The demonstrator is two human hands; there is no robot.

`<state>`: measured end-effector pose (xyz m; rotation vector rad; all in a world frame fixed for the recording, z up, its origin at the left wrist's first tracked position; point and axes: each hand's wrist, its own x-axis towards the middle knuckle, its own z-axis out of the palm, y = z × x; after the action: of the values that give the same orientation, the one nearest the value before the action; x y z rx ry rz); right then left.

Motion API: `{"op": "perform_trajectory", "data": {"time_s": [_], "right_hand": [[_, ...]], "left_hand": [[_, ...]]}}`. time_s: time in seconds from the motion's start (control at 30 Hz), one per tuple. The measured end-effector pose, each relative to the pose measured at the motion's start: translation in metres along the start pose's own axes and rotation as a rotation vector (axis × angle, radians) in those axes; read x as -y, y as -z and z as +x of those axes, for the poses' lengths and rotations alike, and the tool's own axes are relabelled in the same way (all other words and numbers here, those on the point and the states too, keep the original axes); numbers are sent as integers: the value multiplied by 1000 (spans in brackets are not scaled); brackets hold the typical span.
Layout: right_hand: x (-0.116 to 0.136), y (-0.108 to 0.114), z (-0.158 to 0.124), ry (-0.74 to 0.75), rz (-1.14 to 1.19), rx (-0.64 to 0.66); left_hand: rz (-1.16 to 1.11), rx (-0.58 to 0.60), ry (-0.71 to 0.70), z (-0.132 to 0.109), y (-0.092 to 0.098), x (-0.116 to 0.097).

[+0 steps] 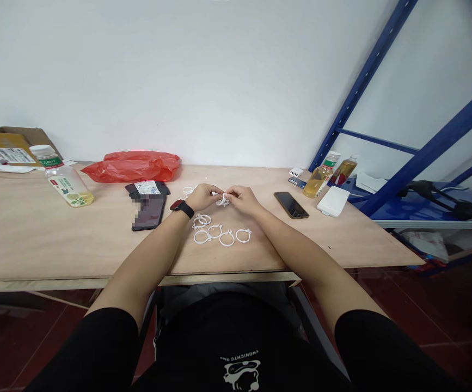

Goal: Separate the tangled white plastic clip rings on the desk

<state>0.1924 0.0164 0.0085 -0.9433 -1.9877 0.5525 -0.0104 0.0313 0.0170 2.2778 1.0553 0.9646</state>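
My left hand and my right hand meet at the middle of the wooden table. Both have their fingertips pinched on small white plastic pieces, partly hidden by the fingers. Nearer to me lie several white rings with small tabs, among them a ring at the right and an overlapping pair at the left. More white rings show behind my left hand, partly covered by it. A dark watch is on my left wrist.
Left are a red plastic bag, a dark package, a bottle and an open cardboard box. Right are a phone, a white case, bottles and a blue metal frame.
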Motion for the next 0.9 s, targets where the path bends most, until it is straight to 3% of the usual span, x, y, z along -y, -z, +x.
{"op": "perform_trajectory", "data": {"time_s": [0.17, 0.3, 0.4, 0.57, 0.67, 0.77, 0.9], "right_hand": [[-10, 1, 1, 65, -293, -59], [-20, 5, 2, 78, -467, -97], [-25, 8, 2, 72, -523, -129], [-28, 8, 2, 87, -576, -54], [-26, 8, 0, 129, -563, 24], [-19, 8, -2, 169, -499, 17], [-8, 4, -5, 276, -435, 21]], "left_hand": [[76, 38, 79, -3, 18, 4], [128, 327, 234, -9, 36, 16], [138, 519, 295, -12, 39, 19], [126, 618, 320, -11, 32, 13], [123, 545, 293, -9, 26, 9], [93, 370, 266, -6, 19, 9], [-34, 170, 331, -3, 5, 9]]}}
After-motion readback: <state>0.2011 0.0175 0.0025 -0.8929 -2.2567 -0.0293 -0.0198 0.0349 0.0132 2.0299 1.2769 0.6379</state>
